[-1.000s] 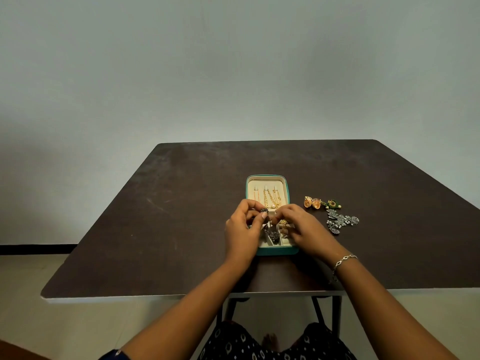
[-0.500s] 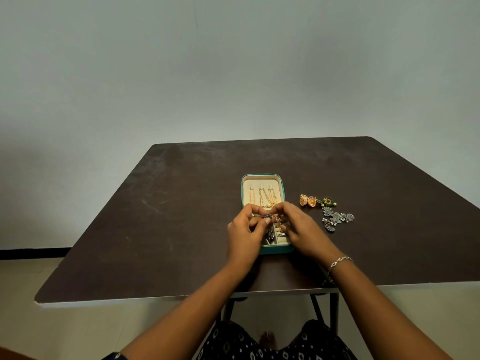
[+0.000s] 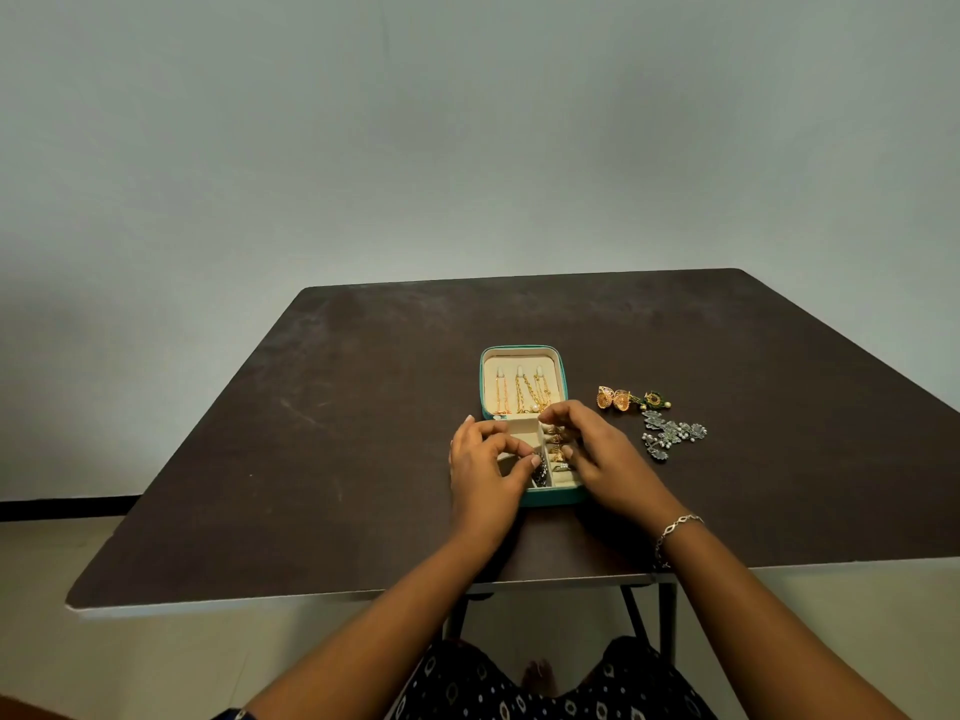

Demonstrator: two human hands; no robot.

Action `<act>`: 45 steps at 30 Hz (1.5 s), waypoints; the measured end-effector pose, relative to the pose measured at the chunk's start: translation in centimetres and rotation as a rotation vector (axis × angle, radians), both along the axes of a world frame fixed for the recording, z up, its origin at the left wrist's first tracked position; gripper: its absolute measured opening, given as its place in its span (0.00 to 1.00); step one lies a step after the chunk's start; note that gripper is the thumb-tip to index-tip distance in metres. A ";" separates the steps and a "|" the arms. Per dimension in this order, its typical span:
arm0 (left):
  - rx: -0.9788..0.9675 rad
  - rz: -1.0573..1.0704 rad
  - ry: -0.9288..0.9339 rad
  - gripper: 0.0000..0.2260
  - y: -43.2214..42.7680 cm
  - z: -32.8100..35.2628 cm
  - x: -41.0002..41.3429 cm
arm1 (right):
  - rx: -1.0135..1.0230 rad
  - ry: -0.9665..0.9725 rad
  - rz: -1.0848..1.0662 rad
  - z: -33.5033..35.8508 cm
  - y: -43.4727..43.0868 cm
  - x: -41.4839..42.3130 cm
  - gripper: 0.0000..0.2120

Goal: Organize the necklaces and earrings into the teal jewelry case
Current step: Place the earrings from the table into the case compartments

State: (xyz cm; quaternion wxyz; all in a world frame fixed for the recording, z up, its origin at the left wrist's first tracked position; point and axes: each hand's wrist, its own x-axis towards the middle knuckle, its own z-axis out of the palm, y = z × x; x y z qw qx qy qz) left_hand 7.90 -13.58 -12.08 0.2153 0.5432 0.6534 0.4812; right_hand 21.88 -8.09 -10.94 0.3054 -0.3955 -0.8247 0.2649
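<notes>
The teal jewelry case (image 3: 551, 497) is lying open on the dark table (image 3: 311, 459), close to the middle of the near edge. Its lid is lying flat toward the far edge. Gold necklaces (image 3: 525, 394) are hanging in a row inside the lid. The near half of the case is showing small cream compartments, and some gold pieces (image 3: 557, 449) are lying in the right ones.

Both hands are working over the compartments. The left hand (image 3: 483, 472) is curling its fingers, and its thumb and forefinger are pinching a small dark earring (image 3: 540, 471) over the middle compartment. The right hand (image 3: 605, 459) is bending its fingers over the right side of the case, with the fingertips near the gold pieces. I cannot tell if it is grasping anything. A thin silver bracelet (image 3: 675, 530) is sitting on the right wrist.

On the table, to the right of the case, more earrings are lying loose: two gold bell-shaped earrings (image 3: 614, 398), a green earring (image 3: 653, 400) touching them, and just nearer to the near edge a group of silver earrings (image 3: 672, 433).
</notes>
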 end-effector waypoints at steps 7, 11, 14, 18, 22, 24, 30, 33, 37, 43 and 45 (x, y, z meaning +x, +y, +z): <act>-0.005 0.001 0.014 0.05 -0.1 0.1 0.2 | 0.071 0.084 0.050 -0.2 -0.4 0.9 0.16; 0.019 -0.024 0.054 0.04 -0.2 -0.2 0.1 | 0.159 0.040 0.052 0.1 -0.5 2.5 0.13; 0.064 -0.039 0.116 0.03 -0.2 -0.7 0.1 | 0.166 -0.018 0.019 0.0 -0.2 4.4 0.14; 0.160 -0.020 0.130 0.09 -0.2 -1.1 0.2 | 0.164 -0.045 -0.049 -0.7 0.1 6.8 0.15; 0.176 -0.013 0.160 0.14 -0.4 -1.3 0.2 | 0.157 -0.042 -0.083 -1.3 0.0 8.0 0.14; 0.163 -0.004 0.166 0.14 -0.4 -1.4 0.2 | 0.150 -0.034 -0.090 -1.5 0.1 8.2 0.14; 0.185 0.006 0.174 0.15 -0.4 -1.4 0.3 | 0.194 0.025 -0.100 -1.4 0.1 8.4 0.14; 0.264 0.021 0.166 0.14 -0.5 -1.4 0.4 | 0.255 0.047 -0.124 -1.2 0.2 9.2 0.11; 0.412 -0.031 0.299 0.13 -0.6 -1.4 1.2 | 0.286 0.025 -0.225 -1.1 1.2 11.1 0.11; 0.476 -0.171 0.205 0.11 0.1 -0.2 5.8 | 0.145 -0.048 -0.337 -1.6 3.1 13.4 0.11; 0.459 -0.191 0.158 0.12 0.5 0.0 7.4 | 0.119 -0.038 -0.346 -1.6 3.5 13.4 0.10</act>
